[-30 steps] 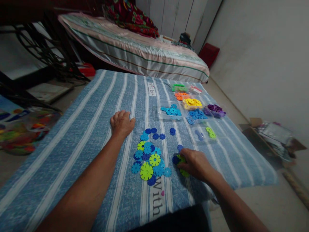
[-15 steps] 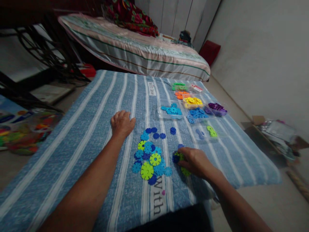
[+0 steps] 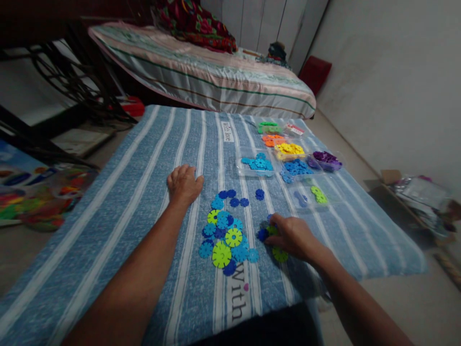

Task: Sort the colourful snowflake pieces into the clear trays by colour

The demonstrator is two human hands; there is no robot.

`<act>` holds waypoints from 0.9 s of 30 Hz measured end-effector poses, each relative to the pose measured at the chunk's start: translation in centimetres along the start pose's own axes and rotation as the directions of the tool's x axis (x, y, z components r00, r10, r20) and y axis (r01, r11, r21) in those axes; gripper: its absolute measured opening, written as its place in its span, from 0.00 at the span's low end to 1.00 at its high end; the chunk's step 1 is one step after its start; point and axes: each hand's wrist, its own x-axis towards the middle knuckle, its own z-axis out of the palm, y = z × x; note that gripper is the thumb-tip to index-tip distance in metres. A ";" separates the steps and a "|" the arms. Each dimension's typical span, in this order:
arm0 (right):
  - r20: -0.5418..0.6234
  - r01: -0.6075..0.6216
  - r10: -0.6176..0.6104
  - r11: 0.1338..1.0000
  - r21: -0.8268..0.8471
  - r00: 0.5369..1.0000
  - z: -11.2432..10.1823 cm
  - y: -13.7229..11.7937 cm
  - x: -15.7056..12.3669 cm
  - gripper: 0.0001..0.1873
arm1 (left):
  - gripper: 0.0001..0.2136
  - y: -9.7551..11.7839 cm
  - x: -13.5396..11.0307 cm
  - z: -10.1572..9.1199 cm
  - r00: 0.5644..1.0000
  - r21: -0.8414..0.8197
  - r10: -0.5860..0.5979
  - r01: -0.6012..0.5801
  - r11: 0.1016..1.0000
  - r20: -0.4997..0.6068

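Note:
A flat cluster of blue, teal and lime plastic snowflake discs [image 3: 224, 235] lies on a blue-and-white striped cloth [image 3: 151, 158]. My left hand [image 3: 183, 183] rests curled on the cloth just left of the cluster, holding nothing that I can see. My right hand [image 3: 291, 235] sits to the right of the cluster, fingers bent over a few loose discs: a dark blue disc [image 3: 262, 234] at the fingertips and a lime disc [image 3: 280, 254] under the palm edge. A few dark blue discs [image 3: 234, 198] lie loose behind the cluster.
Clear trays of sorted discs stand at the far right: teal [image 3: 257, 163], blue [image 3: 297, 168], yellow [image 3: 288, 150], orange [image 3: 272, 140], green [image 3: 268, 128], purple [image 3: 327, 160], lime [image 3: 319, 194]. A bed [image 3: 201, 72] lies behind. Colourful toys [image 3: 32, 197] sit on the floor at left, boxes [image 3: 414, 192] at right.
My right hand has crept slightly up and left over the loose discs, uncovering the lime disc. The left hand has stayed where it was; the view shifted slightly.

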 end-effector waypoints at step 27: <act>-0.174 -0.390 0.351 0.862 -0.325 0.920 -9.9 13.0 2.4 0.13 | 0.21 -0.3 0.4 0.2 1.000 0.054 0.019 -0.018 0.998 0.000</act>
